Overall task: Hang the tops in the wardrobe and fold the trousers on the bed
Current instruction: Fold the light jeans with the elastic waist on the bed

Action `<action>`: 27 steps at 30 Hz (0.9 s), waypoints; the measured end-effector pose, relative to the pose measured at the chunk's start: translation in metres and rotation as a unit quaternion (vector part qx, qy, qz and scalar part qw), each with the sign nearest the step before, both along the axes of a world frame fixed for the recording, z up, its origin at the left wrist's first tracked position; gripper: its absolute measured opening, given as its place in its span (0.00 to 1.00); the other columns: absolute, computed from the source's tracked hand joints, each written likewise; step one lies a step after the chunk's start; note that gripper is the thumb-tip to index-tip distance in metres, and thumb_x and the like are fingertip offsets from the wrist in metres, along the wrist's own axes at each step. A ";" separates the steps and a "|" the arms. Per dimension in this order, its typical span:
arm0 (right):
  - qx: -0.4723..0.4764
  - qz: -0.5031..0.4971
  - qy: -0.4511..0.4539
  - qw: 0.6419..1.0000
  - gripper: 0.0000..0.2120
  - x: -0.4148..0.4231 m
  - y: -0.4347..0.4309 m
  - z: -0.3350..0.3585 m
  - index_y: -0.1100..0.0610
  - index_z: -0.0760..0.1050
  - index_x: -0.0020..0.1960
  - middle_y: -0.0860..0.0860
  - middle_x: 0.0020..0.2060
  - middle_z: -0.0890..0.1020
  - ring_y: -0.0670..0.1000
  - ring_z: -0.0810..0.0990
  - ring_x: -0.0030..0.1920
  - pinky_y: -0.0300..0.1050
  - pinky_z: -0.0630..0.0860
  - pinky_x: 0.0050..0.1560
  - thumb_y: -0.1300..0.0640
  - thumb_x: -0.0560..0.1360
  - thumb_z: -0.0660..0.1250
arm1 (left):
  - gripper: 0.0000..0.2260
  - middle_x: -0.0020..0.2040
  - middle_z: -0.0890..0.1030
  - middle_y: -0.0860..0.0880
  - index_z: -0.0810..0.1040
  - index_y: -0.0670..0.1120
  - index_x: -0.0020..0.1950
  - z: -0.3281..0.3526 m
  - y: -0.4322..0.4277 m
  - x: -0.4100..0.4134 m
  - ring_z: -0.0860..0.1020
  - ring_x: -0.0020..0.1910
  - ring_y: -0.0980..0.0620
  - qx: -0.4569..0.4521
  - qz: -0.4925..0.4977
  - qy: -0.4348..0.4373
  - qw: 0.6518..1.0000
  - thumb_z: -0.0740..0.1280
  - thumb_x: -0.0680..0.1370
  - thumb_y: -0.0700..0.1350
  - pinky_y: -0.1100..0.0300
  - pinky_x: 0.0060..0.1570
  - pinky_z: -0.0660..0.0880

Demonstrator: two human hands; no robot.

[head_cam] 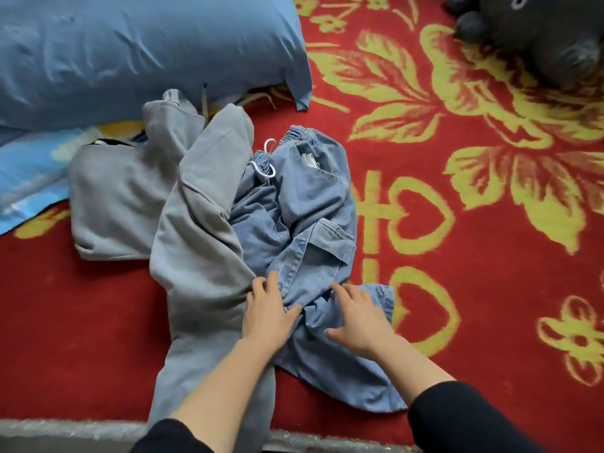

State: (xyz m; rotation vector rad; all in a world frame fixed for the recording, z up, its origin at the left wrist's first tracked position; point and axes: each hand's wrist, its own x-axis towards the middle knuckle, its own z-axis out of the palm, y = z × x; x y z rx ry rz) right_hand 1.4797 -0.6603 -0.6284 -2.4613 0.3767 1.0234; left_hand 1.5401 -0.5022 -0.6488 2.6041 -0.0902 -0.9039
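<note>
Watching from the bedside, the thing that matters is which way the crumpled light-blue denim trousers (313, 217) run: elastic waistband and white drawstring (261, 168) at the far end, legs bunched back toward the person, so the long axis points roughly straight away from them. The left hand (268, 313) and right hand (359, 325) both lie flat on the near leg end, fingers spread, gripping nothing. Left one sits right where the long grey cotton sweatpants (202, 223) overlap the denim on the red-and-yellow flowered blanket (490, 256). Seriously wrinkled, nowhere near folded imo.

Both hands, left hand (266, 313) and right hand (361, 322), rest with spread fingers on crumpled denim trousers (310, 204) beside grey trousers (199, 230)
</note>
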 end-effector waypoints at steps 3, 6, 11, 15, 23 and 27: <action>-0.036 0.019 0.021 0.999 0.34 -0.009 0.008 -0.024 0.50 0.56 0.76 0.51 0.77 0.54 0.55 0.52 0.76 0.57 0.60 0.69 0.46 0.74 0.65 | 0.27 0.57 0.73 0.44 0.63 0.48 0.68 -0.008 0.002 0.000 0.73 0.58 0.43 -0.047 0.049 -0.009 0.998 0.71 0.73 0.49 0.53 0.55 0.69; -0.008 -0.023 -0.035 0.999 0.06 -0.015 0.005 -0.030 0.52 0.72 0.50 0.51 0.52 0.75 0.56 0.72 0.61 0.50 0.69 0.54 0.53 0.74 0.61 | 0.21 0.39 0.78 0.51 0.64 0.50 0.63 -0.005 0.004 0.004 0.77 0.42 0.49 -0.062 0.052 0.002 0.997 0.69 0.74 0.41 0.56 0.40 0.71; -0.012 -0.232 -0.099 0.968 0.06 -0.019 -0.043 0.002 0.54 0.68 0.36 0.52 0.36 0.76 0.58 0.76 0.43 0.47 0.68 0.38 0.56 0.71 0.62 | 0.12 0.29 0.77 0.54 0.77 0.48 0.49 0.006 -0.018 -0.002 0.74 0.29 0.58 -0.158 0.046 0.168 0.972 0.68 0.66 0.41 0.54 0.39 0.72; -0.064 -0.399 -0.177 0.897 0.07 -0.026 -0.114 0.035 0.59 0.71 0.37 0.55 0.32 0.76 0.61 0.77 0.42 0.47 0.64 0.38 0.56 0.67 0.60 | 0.15 0.47 0.85 0.48 0.80 0.50 0.54 0.014 -0.069 -0.046 0.80 0.44 0.54 -0.245 -0.089 0.224 0.939 0.67 0.67 0.46 0.53 0.49 0.77; -0.001 -0.381 -0.139 0.914 0.12 0.000 -0.143 0.047 0.59 0.81 0.52 0.57 0.44 0.84 0.55 0.79 0.45 0.45 0.72 0.47 0.65 0.71 0.65 | 0.12 0.53 0.80 0.40 0.77 0.45 0.60 0.039 -0.113 -0.085 0.77 0.53 0.42 -0.185 -0.288 0.248 0.906 0.63 0.76 0.42 0.58 0.47 0.70; 0.014 -0.286 -0.088 0.954 0.25 0.024 -0.113 0.008 0.59 0.69 0.70 0.57 0.67 0.74 0.57 0.72 0.67 0.48 0.67 0.63 0.57 0.73 0.66 | 0.12 0.45 0.83 0.47 0.80 0.51 0.58 0.023 -0.071 -0.025 0.80 0.49 0.48 -0.133 -0.098 0.160 0.973 0.63 0.76 0.43 0.61 0.46 0.70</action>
